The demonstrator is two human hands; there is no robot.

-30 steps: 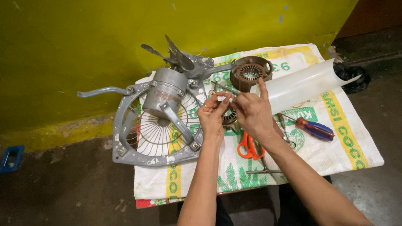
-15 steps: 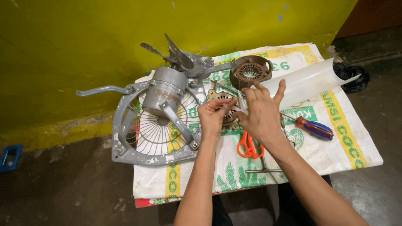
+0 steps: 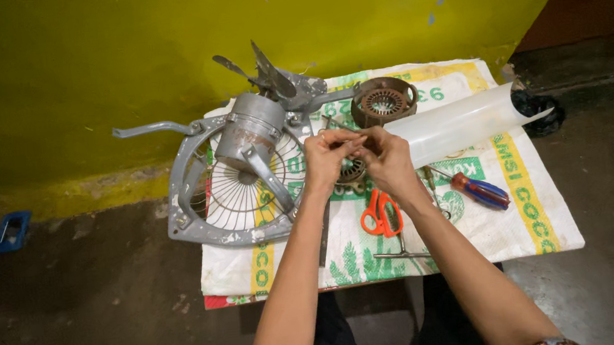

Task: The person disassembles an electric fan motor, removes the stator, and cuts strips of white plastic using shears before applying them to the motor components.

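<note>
My left hand (image 3: 326,157) and my right hand (image 3: 388,158) meet fingertip to fingertip over the printed sack (image 3: 510,227). They pinch a small thin part between them; what it is stays too small to tell. Just below the hands lies a round copper-wound motor part (image 3: 353,170), partly hidden. To the left rests a grey fan frame (image 3: 195,192) with a wire grille and a cylindrical motor housing (image 3: 248,130).
A brown motor stator ring (image 3: 383,101) sits behind the hands. A translucent plastic sheet roll (image 3: 461,123) lies to the right. Orange-handled scissors (image 3: 380,214), a red-and-blue screwdriver (image 3: 480,190) and a thin metal tool (image 3: 402,252) lie on the sack. A blue object (image 3: 10,230) sits far left.
My right hand was spread open half a second ago. Its fingers have now closed and met the left fingertips above the wound part.
</note>
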